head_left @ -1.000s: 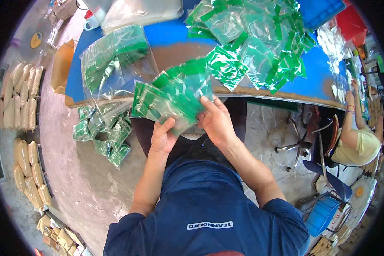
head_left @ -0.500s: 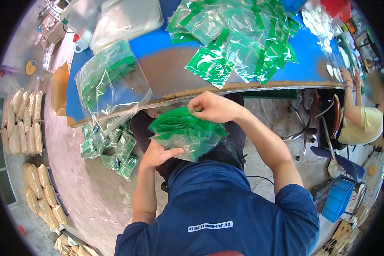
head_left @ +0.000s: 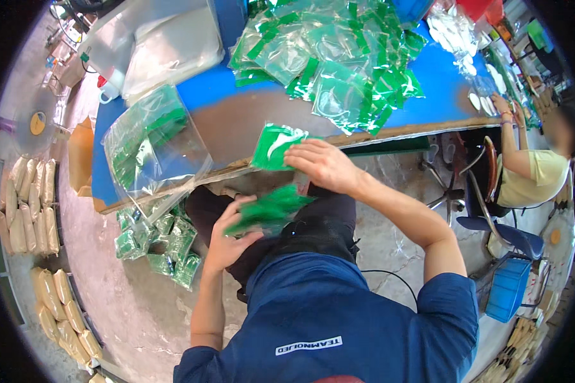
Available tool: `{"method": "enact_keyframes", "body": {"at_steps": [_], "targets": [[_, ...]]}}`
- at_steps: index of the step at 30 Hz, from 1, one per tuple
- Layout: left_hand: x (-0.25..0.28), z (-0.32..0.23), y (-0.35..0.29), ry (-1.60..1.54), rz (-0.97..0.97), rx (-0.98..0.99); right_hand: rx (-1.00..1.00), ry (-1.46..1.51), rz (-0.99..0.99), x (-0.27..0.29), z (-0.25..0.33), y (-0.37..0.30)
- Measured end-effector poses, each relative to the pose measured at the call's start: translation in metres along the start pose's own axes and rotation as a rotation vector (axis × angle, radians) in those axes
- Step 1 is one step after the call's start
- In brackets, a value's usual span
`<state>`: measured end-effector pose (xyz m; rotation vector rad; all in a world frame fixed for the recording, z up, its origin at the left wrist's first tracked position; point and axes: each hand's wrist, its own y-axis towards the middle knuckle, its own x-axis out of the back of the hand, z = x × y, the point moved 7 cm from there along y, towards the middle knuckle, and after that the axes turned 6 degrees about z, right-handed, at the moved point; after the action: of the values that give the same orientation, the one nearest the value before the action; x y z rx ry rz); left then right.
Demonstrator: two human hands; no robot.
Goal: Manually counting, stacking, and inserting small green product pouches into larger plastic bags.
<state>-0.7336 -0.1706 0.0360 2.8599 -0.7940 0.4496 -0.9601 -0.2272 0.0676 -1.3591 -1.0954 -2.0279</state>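
My left hand (head_left: 227, 239) is closed on a fanned stack of green-and-clear plastic packets (head_left: 268, 210), held above my lap and blurred by motion. At the table's near edge, my right hand (head_left: 326, 166) has its fingers on a single green packet (head_left: 276, 145) with a shiny white glare across it. Its thumb is hidden under the hand. Beyond it, a big heap of similar packets (head_left: 338, 45) covers the far part of the blue table (head_left: 207, 83). Left of my hands, a large clear bag (head_left: 156, 143) with green packets inside hangs over the table edge.
More green packets (head_left: 160, 246) lie on the floor left of my legs. A stack of clear plastic sheets (head_left: 172, 51) and a white mug (head_left: 110, 86) stand at the table's far left. To the right, a co-worker (head_left: 524, 153) sits near a blue crate (head_left: 508, 287).
My right hand has left the stack and reached the table edge, where a green packet now sits nearer than before. The left hand's stack has tilted and blurred. My view has shifted slightly.
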Motion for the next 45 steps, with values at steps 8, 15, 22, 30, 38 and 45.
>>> {"method": "enact_keyframes", "body": {"at_steps": [8, 15, 22, 30, 38, 45], "targets": [[-0.001, -0.031, 0.027, 0.213, 0.172, 0.03, -0.65, 0.592, -0.002, 0.044, -0.02, 0.016], [-0.034, 0.051, 0.002, -1.525, -0.133, 0.139, -0.875, -0.284, -0.204, 0.019, -0.105, -0.011], [-0.032, 0.102, -0.015, -1.518, -0.336, 0.224, -0.567, -0.181, -0.013, -0.008, -0.048, 0.013], [-0.025, 0.071, 0.015, -1.22, -0.344, 0.221, -0.153, 0.152, 0.068, -0.021, 0.011, 0.024], [-0.02, 0.073, -0.001, -1.389, -0.42, 0.142, -0.406, -0.077, -0.109, -0.028, -0.022, 0.033], [-0.023, 0.088, 0.014, -1.214, -0.426, 0.194, -0.615, -0.057, -0.41, 0.015, -0.03, 0.033]]}}
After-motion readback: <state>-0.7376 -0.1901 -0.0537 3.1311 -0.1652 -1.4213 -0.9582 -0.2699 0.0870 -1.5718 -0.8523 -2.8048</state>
